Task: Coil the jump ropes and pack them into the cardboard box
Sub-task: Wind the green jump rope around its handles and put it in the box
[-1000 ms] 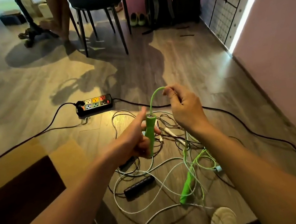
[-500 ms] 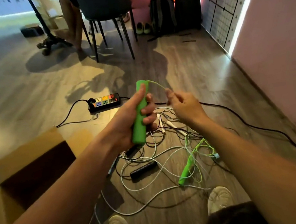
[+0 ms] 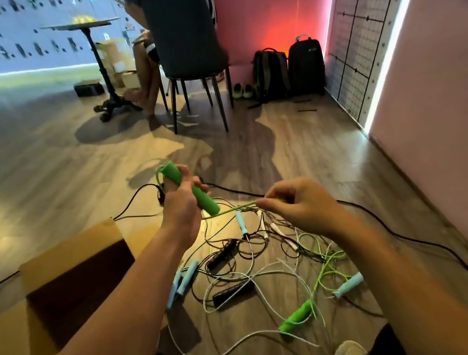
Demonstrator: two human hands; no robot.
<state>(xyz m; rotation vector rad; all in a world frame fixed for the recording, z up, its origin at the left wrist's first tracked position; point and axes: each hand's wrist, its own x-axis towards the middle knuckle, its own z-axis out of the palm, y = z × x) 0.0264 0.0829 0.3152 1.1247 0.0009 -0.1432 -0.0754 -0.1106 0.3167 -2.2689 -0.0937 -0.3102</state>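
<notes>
Hands had drawn apart since the earlier frame: left hand (image 3: 182, 212) gripped the bright green handle (image 3: 190, 188), tilted, just beyond the cardboard box's (image 3: 71, 256) right corner; right hand (image 3: 301, 206) pinched its thin green cord (image 3: 231, 210) (taut between them). Second green handle (image 3: 296, 317) lay right of box.

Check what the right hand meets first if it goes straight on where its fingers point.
Likely the green handle gripped by the left hand; the right hand points left along the cord it pinches. Depth unclear.
</notes>
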